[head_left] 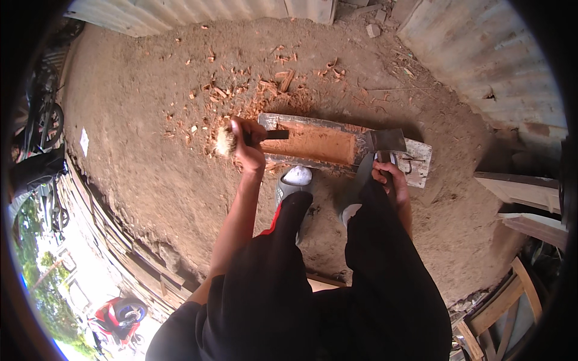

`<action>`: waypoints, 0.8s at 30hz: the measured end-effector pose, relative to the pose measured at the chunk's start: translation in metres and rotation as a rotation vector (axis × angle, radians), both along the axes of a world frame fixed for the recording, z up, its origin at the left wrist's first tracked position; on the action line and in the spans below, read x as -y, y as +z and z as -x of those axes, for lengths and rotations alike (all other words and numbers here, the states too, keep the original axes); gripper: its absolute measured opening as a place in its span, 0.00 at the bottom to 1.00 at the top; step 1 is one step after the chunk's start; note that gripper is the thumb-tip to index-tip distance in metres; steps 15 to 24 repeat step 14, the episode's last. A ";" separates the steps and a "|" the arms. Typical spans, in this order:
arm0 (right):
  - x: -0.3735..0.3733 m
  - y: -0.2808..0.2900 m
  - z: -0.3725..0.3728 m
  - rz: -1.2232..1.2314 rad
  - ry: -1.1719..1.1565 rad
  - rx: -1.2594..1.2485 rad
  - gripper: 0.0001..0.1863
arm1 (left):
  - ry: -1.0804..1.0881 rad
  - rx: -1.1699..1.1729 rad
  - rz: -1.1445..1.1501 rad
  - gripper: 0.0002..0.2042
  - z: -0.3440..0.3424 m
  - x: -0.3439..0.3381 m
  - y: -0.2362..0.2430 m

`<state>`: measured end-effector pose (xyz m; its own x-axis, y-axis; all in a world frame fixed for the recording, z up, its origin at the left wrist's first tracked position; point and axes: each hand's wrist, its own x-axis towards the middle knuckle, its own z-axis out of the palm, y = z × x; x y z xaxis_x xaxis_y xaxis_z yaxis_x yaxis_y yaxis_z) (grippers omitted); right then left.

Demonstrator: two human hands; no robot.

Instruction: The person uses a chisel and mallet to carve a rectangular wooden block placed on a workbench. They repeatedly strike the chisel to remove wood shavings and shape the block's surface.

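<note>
A long wooden block [325, 142] with a hollowed orange-brown recess lies on the dirt in front of my feet. My left hand [248, 146] is closed round a chisel; its dark flat blade [277, 135] points right over the left end of the recess. The frayed, pale butt [226, 142] of its handle sticks out on the left. My right hand [392, 179] grips the handle of a hatchet [389, 140], its dark head over the block's right end. Whether the chisel's edge touches the wood I cannot tell.
Orange wood chips [271, 90] lie scattered on the dirt beyond the block. My shoe [289, 186] is close to its near side. Corrugated metal sheets [487, 66] stand at the far right, wooden boards [521, 191] at the right. A red motorcycle [114, 319] stands at the lower left.
</note>
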<state>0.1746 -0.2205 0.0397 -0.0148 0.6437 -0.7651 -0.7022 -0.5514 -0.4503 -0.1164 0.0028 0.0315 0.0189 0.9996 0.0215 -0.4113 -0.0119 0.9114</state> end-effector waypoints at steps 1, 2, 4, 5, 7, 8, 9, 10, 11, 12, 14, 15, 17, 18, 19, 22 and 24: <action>-0.003 -0.001 0.001 -0.004 0.011 0.000 0.13 | -0.044 -0.038 -0.079 0.19 -0.003 -0.002 -0.013; -0.003 -0.001 0.000 -0.001 0.025 0.013 0.13 | -0.061 -0.244 -0.086 0.20 -0.009 -0.001 -0.016; -0.003 -0.001 -0.001 0.003 0.053 0.037 0.13 | 0.001 -0.571 -0.181 0.21 0.001 -0.003 -0.029; 0.000 0.000 -0.003 0.010 0.048 0.051 0.13 | 0.021 -0.564 -0.051 0.22 0.005 -0.001 -0.015; 0.000 -0.001 -0.003 0.019 0.057 0.062 0.13 | 0.173 -0.888 -0.356 0.22 0.033 -0.014 -0.029; 0.001 0.000 -0.004 0.021 0.053 0.057 0.13 | 0.219 -0.907 -0.502 0.23 0.040 -0.021 -0.024; 0.000 0.001 -0.003 0.020 0.056 0.045 0.13 | 0.274 -0.934 -0.644 0.23 0.049 -0.029 -0.018; 0.001 0.002 -0.003 0.021 0.053 0.037 0.13 | 0.218 -0.817 -0.433 0.23 0.052 -0.024 -0.005; 0.001 0.002 -0.003 0.031 0.041 0.034 0.13 | 0.160 -0.695 -0.225 0.23 0.052 -0.021 0.001; 0.002 0.003 -0.003 0.042 0.027 0.032 0.14 | 0.126 -0.539 -0.193 0.24 0.047 -0.020 0.001; 0.000 0.004 0.001 0.047 0.017 0.022 0.14 | 0.063 -0.235 -0.133 0.26 0.030 -0.020 0.002; 0.000 0.004 0.001 0.047 0.017 0.022 0.14 | 0.063 -0.235 -0.133 0.26 0.030 -0.020 0.002; 0.000 0.004 0.001 0.047 0.017 0.022 0.14 | 0.063 -0.235 -0.133 0.26 0.030 -0.020 0.002; 0.000 0.004 0.001 0.047 0.017 0.022 0.14 | 0.063 -0.235 -0.133 0.26 0.030 -0.020 0.002; 0.000 0.004 0.001 0.047 0.017 0.022 0.14 | 0.063 -0.235 -0.133 0.26 0.030 -0.020 0.002; 0.000 0.004 0.001 0.047 0.017 0.022 0.14 | 0.063 -0.235 -0.133 0.26 0.030 -0.020 0.002; 0.000 0.004 0.001 0.047 0.017 0.022 0.14 | 0.063 -0.235 -0.133 0.26 0.030 -0.020 0.002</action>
